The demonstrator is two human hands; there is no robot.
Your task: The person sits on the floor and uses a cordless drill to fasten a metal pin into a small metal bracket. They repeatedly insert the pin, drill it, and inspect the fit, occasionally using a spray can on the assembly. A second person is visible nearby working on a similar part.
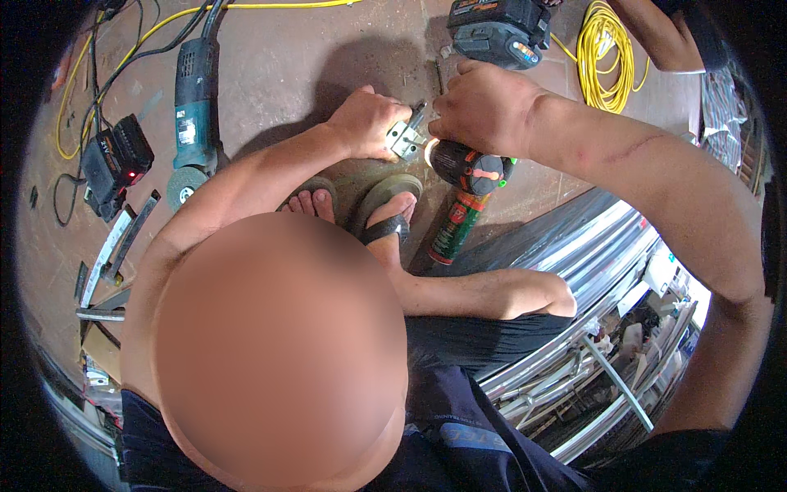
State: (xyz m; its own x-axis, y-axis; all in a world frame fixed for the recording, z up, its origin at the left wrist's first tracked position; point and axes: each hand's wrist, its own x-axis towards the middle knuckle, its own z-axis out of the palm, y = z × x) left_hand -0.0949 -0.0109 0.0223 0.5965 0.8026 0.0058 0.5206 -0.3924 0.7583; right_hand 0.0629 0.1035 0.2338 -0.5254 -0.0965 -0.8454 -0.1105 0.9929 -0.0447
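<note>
My left hand [369, 125] is closed on a small metal bracket with holes [404, 141], just above the floor. Close to its right, my right hand [484, 107] has its fingers curled; what they hold, if anything, is hidden. A black and orange power drill [467, 166] lies below my right hand, its lit front end toward the bracket. Below the drill's body is a red and green cylinder [457, 230]; I cannot tell whether it belongs to the drill. My sandalled feet [389, 209] are near the bracket.
An angle grinder [195, 107] and a battery on a charger [119, 164] lie left, near metal strips [115, 246]. Another black battery tool [496, 37] sits ahead. Coiled yellow cable [605, 61] and another person's limb [660, 33] are far right. Long metal profiles [582, 238] lie right.
</note>
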